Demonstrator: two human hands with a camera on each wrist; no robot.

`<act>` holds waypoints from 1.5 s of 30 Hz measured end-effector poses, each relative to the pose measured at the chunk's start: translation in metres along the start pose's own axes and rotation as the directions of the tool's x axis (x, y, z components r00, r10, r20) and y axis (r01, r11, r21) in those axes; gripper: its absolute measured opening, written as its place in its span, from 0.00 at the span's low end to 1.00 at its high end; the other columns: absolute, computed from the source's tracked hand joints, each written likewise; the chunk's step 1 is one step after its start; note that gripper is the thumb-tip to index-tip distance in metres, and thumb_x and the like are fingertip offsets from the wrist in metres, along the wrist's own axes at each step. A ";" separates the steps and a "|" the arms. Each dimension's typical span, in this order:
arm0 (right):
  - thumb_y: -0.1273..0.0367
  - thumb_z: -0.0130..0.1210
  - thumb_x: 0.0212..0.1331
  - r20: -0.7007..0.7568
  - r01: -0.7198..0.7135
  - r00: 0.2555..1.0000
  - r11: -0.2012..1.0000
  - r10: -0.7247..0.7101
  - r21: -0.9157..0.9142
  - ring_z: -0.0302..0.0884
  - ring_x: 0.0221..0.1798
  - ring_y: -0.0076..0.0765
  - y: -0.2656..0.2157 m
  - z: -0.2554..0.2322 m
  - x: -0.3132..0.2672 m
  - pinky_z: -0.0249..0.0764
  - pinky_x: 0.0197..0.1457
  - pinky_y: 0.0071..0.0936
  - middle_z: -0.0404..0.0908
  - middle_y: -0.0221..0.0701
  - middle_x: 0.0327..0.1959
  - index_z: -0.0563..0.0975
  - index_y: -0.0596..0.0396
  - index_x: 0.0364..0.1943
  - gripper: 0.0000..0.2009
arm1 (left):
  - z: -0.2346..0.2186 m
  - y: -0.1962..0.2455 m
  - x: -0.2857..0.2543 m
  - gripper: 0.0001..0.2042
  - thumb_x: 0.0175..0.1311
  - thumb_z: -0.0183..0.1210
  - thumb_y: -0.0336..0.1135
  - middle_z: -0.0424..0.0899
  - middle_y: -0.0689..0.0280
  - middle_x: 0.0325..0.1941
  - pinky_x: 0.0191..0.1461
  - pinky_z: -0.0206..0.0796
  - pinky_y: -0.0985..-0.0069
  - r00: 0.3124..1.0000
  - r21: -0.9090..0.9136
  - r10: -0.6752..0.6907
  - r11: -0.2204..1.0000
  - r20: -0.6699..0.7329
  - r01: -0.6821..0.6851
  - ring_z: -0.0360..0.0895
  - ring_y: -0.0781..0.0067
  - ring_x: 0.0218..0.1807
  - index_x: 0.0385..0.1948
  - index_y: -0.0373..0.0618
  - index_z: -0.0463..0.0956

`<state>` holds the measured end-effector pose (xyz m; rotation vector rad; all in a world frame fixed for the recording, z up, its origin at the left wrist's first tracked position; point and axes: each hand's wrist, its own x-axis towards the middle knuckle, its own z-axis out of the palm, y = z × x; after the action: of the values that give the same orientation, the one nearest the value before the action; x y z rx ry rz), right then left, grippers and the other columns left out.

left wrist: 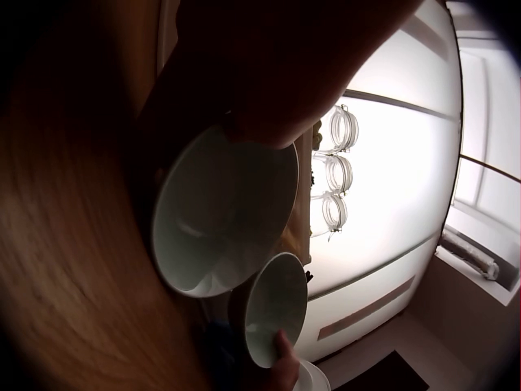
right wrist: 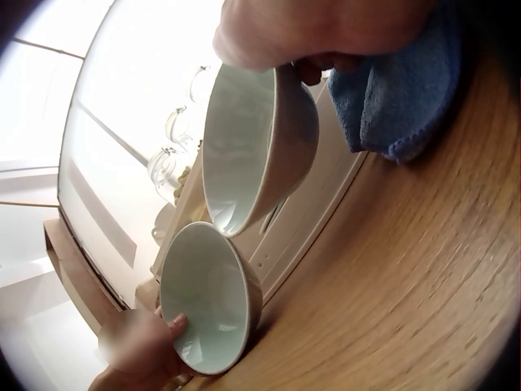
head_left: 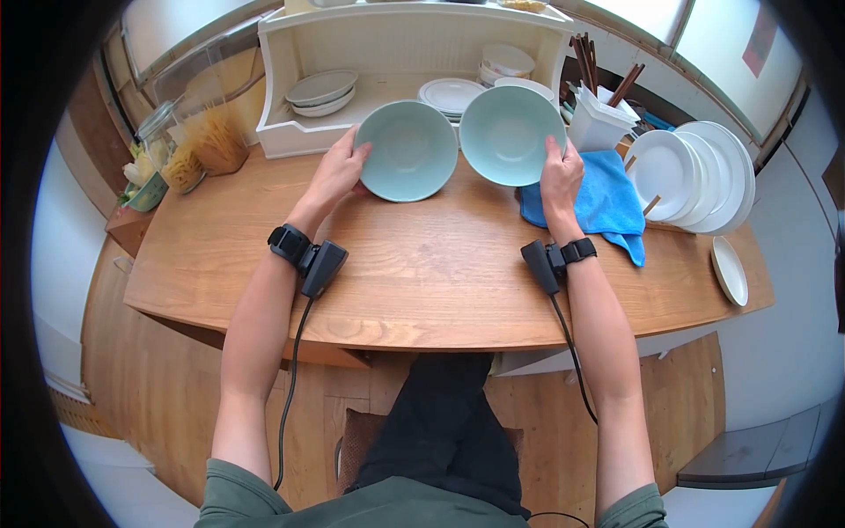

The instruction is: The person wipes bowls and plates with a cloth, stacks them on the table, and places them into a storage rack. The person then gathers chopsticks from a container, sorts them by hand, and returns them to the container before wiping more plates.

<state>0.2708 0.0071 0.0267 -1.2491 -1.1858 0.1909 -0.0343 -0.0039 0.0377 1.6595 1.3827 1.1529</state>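
Two pale green bowls are held up side by side above the wooden table [head_left: 396, 282], their insides facing me. My left hand [head_left: 339, 172] grips the left bowl [head_left: 408, 151] by its outer rim, thumb on the inside. With the thumb over its rim, my right hand [head_left: 561, 176] holds the right bowl [head_left: 510, 136], which sits slightly higher in the head view. Both bowls look bare inside. In the right wrist view the fingers of the right hand [right wrist: 326, 32] curl behind the bowl [right wrist: 252, 147]. A blue cloth [head_left: 598, 198] lies by the right hand.
Behind the bowls stands a white shelf [head_left: 396, 62] with stacked plates and bowls. White plates [head_left: 664, 176] stand in a rack at the right, near a chopstick holder [head_left: 601, 119]. A small dish [head_left: 729, 271] lies by the right edge. Pasta containers [head_left: 211, 141] stand at left.
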 end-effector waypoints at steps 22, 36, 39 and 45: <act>0.66 0.48 0.62 0.294 -0.445 0.893 0.767 0.342 0.462 0.68 0.21 0.22 -0.009 -0.006 0.002 0.62 0.22 0.21 0.73 0.28 0.21 0.75 0.58 0.34 0.09 | -0.006 0.012 -0.004 0.19 0.69 0.40 0.39 0.79 0.58 0.26 0.18 0.73 0.79 0.946 -0.068 -0.216 0.969 0.243 0.239 0.79 0.70 0.18 0.58 0.41 0.61; 0.67 0.47 0.59 0.852 -0.825 0.443 0.500 0.280 0.264 0.50 0.13 0.17 -0.021 -0.009 0.000 0.49 0.16 0.18 0.65 0.27 0.16 0.70 0.53 0.29 0.06 | 0.001 0.007 -0.008 0.18 0.72 0.38 0.44 0.80 0.56 0.23 0.21 0.75 0.78 0.851 -0.123 -0.273 0.924 0.449 0.361 0.80 0.68 0.20 0.46 0.37 0.65; 0.66 0.49 0.58 0.838 -0.792 0.444 0.577 0.318 0.201 0.51 0.12 0.17 -0.031 -0.009 -0.003 0.48 0.16 0.18 0.65 0.27 0.16 0.70 0.53 0.29 0.07 | 0.002 0.010 -0.009 0.21 0.72 0.37 0.49 0.80 0.55 0.23 0.21 0.75 0.78 0.834 -0.153 -0.262 0.914 0.485 0.376 0.80 0.68 0.20 0.44 0.36 0.67; 0.65 0.49 0.59 0.809 -0.692 0.472 0.715 0.351 0.093 0.54 0.14 0.17 -0.048 -0.008 -0.011 0.46 0.14 0.18 0.65 0.27 0.17 0.72 0.56 0.34 0.09 | 0.003 0.006 -0.007 0.24 0.72 0.36 0.52 0.80 0.54 0.24 0.22 0.76 0.79 0.824 -0.161 -0.262 0.908 0.502 0.387 0.81 0.68 0.22 0.40 0.34 0.68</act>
<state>0.2497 -0.0235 0.0598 -1.1318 -1.2751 1.5220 -0.0299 -0.0123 0.0411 1.3300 1.0920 0.6358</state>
